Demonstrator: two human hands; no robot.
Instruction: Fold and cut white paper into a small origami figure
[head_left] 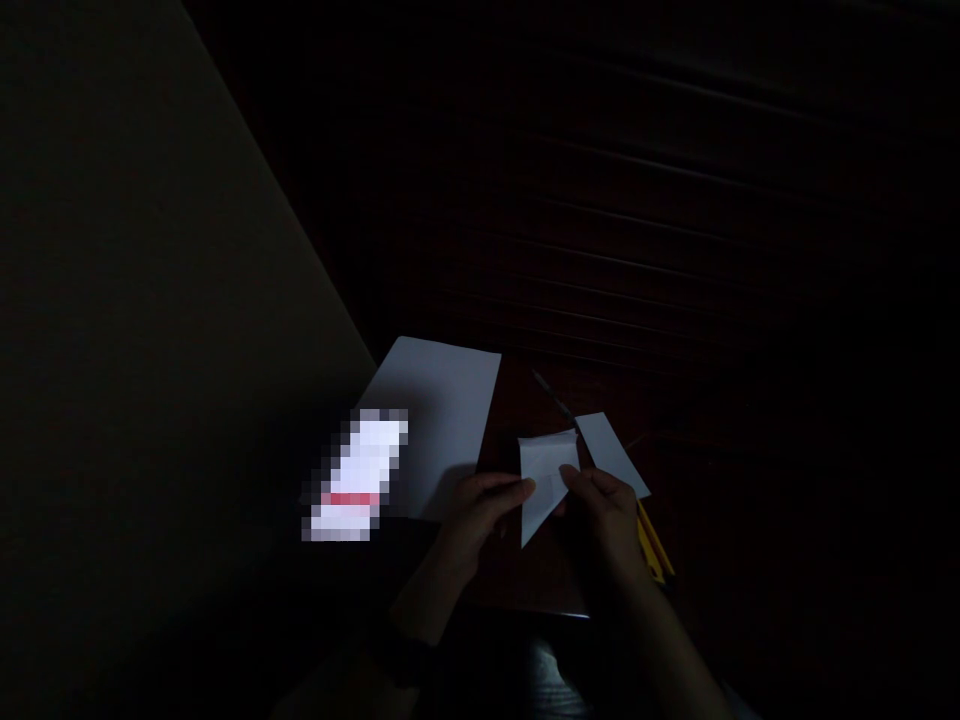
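The scene is very dark. My left hand (484, 515) and my right hand (607, 510) both pinch a small folded piece of white paper (546, 475), which tapers to a point at its lower end. The left fingertips grip its left edge, the right fingertips its right side. A second, narrow strip of white paper (611, 452) lies just right of it on the dark table. Yellow-handled scissors (654, 548) lie under my right wrist, with their dark blades (553, 398) reaching up behind the folded piece.
A larger white sheet (442, 420) lies flat to the left on the dark wooden table (675, 300). A blurred-out white and red object (358, 475) rests at the sheet's lower left. A pale wall (135, 300) fills the left side.
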